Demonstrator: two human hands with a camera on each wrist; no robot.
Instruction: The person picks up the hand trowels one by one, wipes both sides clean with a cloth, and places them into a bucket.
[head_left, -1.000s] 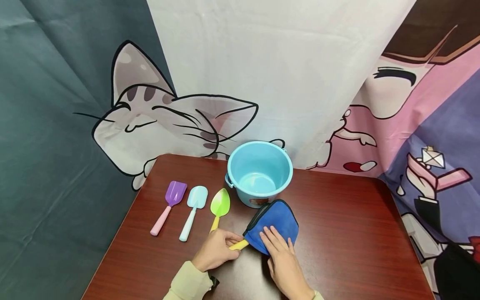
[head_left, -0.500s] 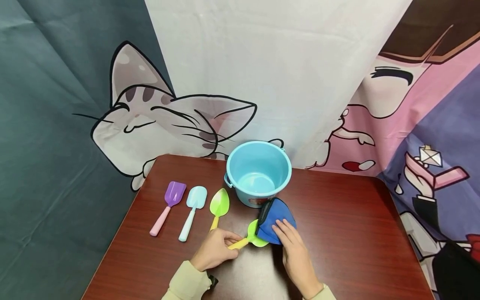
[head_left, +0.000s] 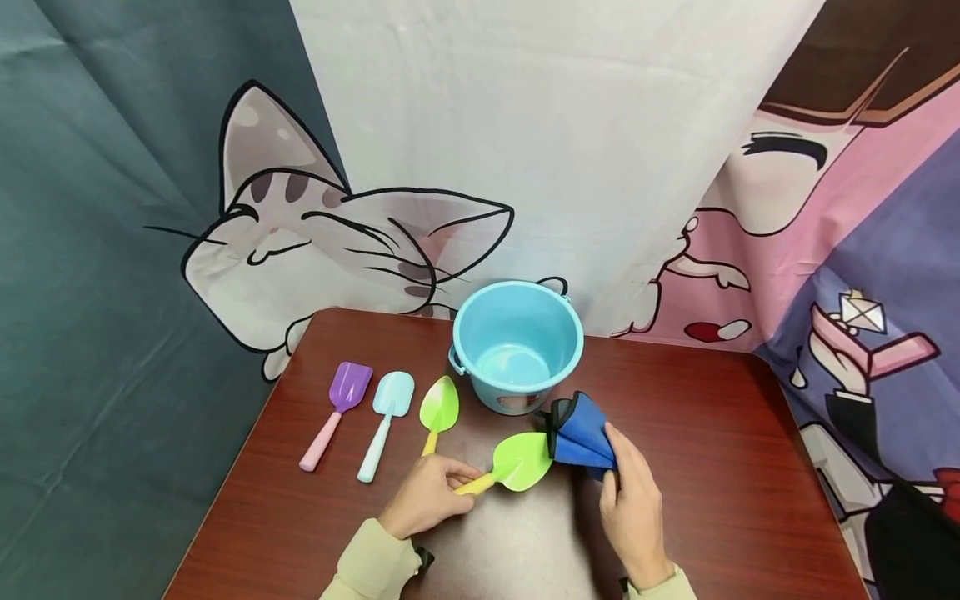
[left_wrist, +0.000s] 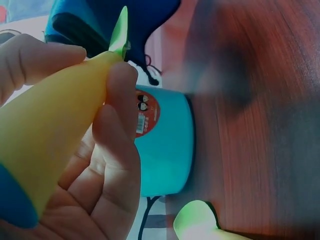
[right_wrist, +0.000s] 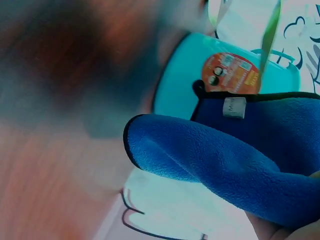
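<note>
The left grip is pinching a green trowel by its yellow handle, with the blade pointing towards the folded blue cloth in front of the bucket. The right grip is pinching the cloth's near side, and its dark-edged end is facing the blade tip — whether the two are touching, I cannot tell. If that edge is snagging the tip, a tug could be twisting the trowel loose, since only its handle is being held. The bucket is standing just behind the cloth, so a wide sweep could be bumping it across the bench. A second green trowel is lying close beside the left grip, its handle end hidden — lowering carelessly there risks nudging it.
</note>
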